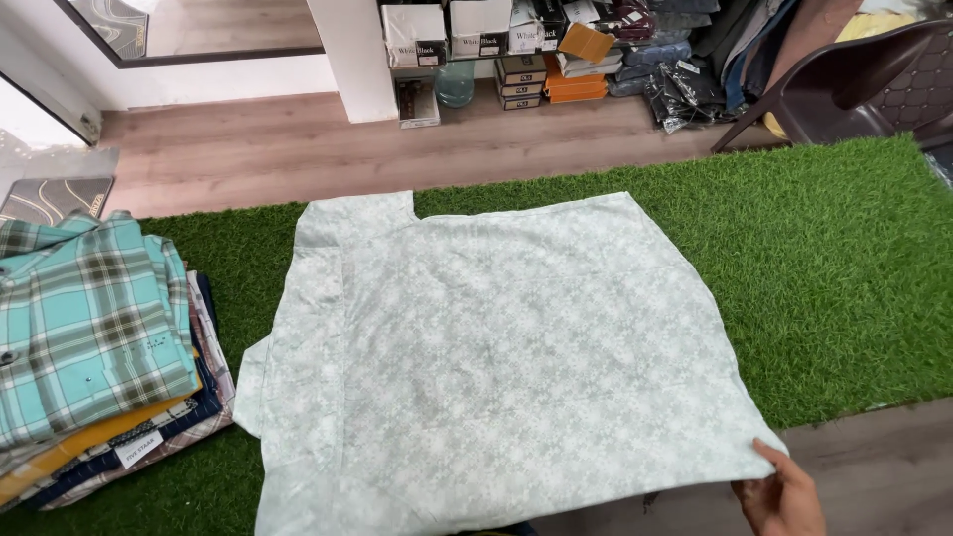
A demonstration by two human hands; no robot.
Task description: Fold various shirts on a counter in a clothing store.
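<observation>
A pale green shirt with a faint white floral print (496,347) lies spread flat, back up, on a strip of green artificial turf (834,258). My right hand (779,496) is at the bottom right and pinches the shirt's near right corner between thumb and fingers. One sleeve is folded in along the shirt's left side. My left hand is out of view.
A stack of folded shirts (94,347), a teal plaid one on top, sits at the left on the turf. Beyond the turf is wooden floor (248,149), with boxes and packed clothes (556,60) by a white pillar. A dark brown plastic chair (854,79) stands at the top right.
</observation>
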